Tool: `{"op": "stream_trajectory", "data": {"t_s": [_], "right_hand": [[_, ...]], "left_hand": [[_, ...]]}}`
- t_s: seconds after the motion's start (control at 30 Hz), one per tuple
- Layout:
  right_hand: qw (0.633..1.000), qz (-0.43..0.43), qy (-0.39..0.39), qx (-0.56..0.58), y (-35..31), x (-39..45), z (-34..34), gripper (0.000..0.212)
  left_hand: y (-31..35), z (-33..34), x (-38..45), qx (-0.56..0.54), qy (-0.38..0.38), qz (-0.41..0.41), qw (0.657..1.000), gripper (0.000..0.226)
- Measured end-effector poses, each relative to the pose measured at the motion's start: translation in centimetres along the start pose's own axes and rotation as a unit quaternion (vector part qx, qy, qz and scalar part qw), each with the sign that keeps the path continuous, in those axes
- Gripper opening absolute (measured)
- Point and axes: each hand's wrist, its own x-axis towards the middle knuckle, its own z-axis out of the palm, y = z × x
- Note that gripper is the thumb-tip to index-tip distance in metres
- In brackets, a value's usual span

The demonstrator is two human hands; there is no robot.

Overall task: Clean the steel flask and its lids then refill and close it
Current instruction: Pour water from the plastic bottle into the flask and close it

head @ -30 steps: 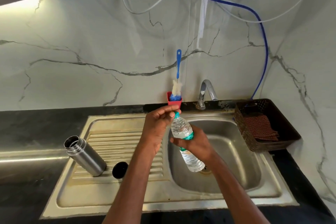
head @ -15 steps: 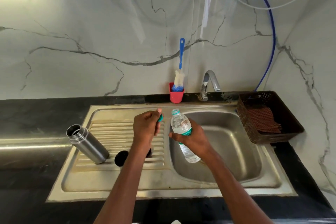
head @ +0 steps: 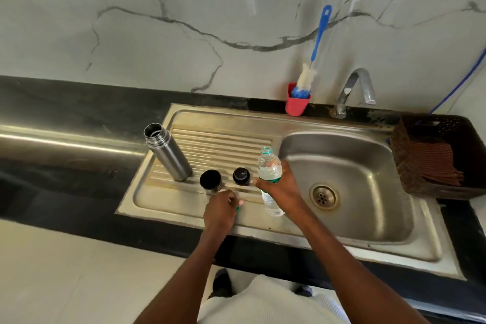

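The open steel flask (head: 168, 152) stands on the ribbed drainboard (head: 215, 144), leaning in this wide view. Two black lids sit right of it: a steel-sided cup lid (head: 210, 181) and a smaller stopper (head: 241, 176). My right hand (head: 278, 189) grips a clear plastic water bottle (head: 268, 166), uncapped and upright, at the drainboard's right edge. My left hand (head: 220, 212) is low over the drainboard's front rim, fingers closed on the bottle's small green cap (head: 238, 208), of which only a sliver shows.
The sink basin (head: 368, 166) with its drain lies to the right, the tap (head: 355, 89) behind it. A red cup (head: 297, 104) holds a blue bottle brush. A brown basket (head: 410, 166) with a cloth stands at the far right. Black countertop (head: 65, 113) stretches left.
My left hand twisted the green cap off the bottle and carried it down to the drainboard's front. The right hand moved the bottle from over the basin leftward. The view tilted down.
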Motion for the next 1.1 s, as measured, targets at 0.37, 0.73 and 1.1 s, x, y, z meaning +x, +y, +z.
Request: {"op": "stream_trajectory", "data": {"t_s": [0.37,0.73,1.1], "right_hand": [[0.999,-0.014,-0.028,-0.03,-0.8,0.1,2.5,0.057],[0.999,-0.038,0.012,-0.015,-2.9,0.8,3.4,0.061],[0.996,-0.077,0.049,-0.011,-6.0,1.4,6.5,0.062]], "left_hand": [[-1.4,-1.0,-1.5,-0.041,0.074,0.027,0.996,0.012],[-4.4,-4.8,-1.7,-0.201,0.285,0.008,0.937,0.014],[-4.0,-12.1,4.1,-0.272,0.293,-0.016,0.916,0.098]]}}
